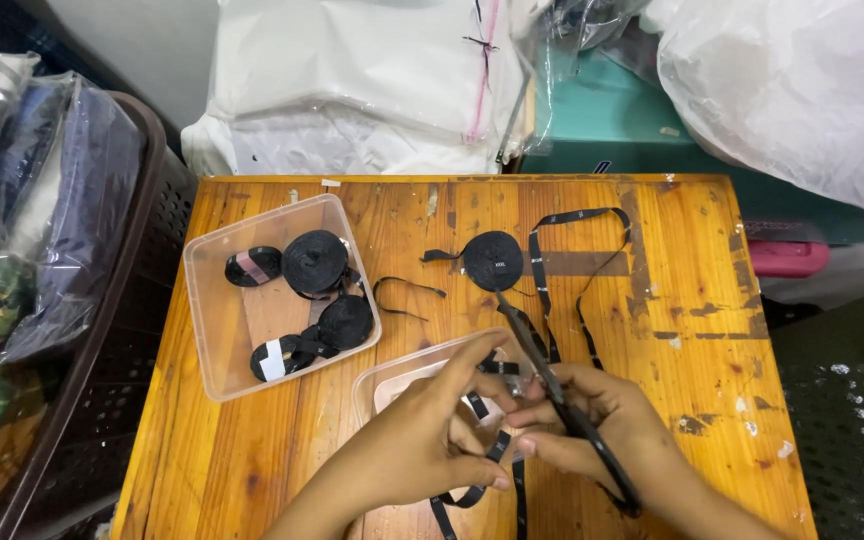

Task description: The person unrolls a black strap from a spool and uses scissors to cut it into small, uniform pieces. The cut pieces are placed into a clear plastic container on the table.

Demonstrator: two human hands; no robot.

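My right hand (607, 425) grips black scissors (537, 360) whose blades point up and away over the table. My left hand (422, 440) pinches a strip of black label ribbon (472, 490) next to the scissor blades, above a small clear plastic tub (382, 385). The ribbon trails up the wooden table (252, 450) in a loop (582, 215) to a flat black roll (493, 260). A short loose piece of ribbon (407, 290) lies left of that roll.
A larger clear tub (212, 330) at the left holds several black ribbon rolls (314, 262). A dark basket (122, 330) with bagged cloth stands off the left edge. White plastic bags (372, 90), a teal box (632, 120) and a pink object (787, 257) sit behind and to the right.
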